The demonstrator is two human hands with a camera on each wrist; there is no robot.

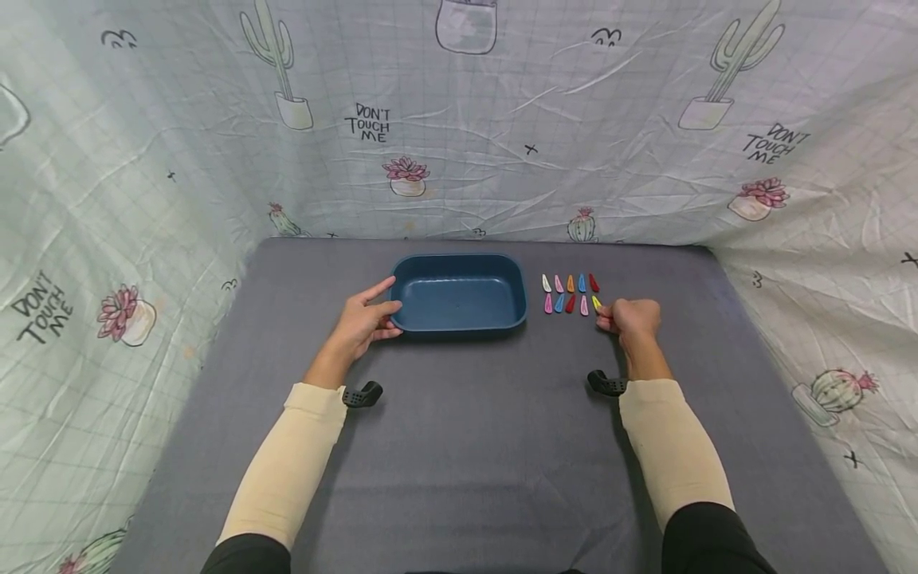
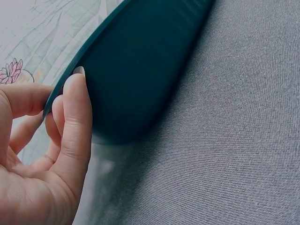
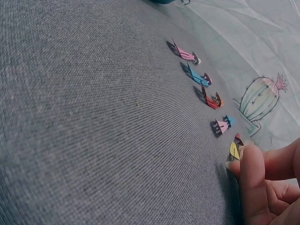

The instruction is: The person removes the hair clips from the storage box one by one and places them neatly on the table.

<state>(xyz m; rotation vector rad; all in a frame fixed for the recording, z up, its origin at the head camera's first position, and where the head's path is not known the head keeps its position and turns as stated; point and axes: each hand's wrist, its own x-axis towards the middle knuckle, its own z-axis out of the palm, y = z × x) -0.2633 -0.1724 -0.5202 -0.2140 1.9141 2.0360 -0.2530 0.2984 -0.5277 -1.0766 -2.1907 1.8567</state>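
Note:
A dark blue rectangular plastic tray [image 1: 459, 328] stands at the far middle of the table. My left hand [image 1: 363, 323] is at its left end. In the left wrist view, the thumb and fingers of the left hand [image 2: 56, 136] pinch the rim of the tray [image 2: 136, 70]. Right of the tray lie two rows of small coloured hair clips. My right hand [image 1: 633, 319] is at the right end of the near row, pinching a yellow hair clip [image 1: 596, 303]. In the right wrist view, this yellow hair clip [image 3: 235, 151] pokes out past the fingertips, which hide part of it.
In the near row lie a pink clip [image 1: 548, 304], a blue clip [image 1: 559, 303] and a red clip [image 1: 570, 304]. The far row includes a white clip [image 1: 547, 283] and an orange clip [image 1: 570, 283]. Printed curtains [image 1: 459, 119] hang behind the grey table [image 1: 473, 430].

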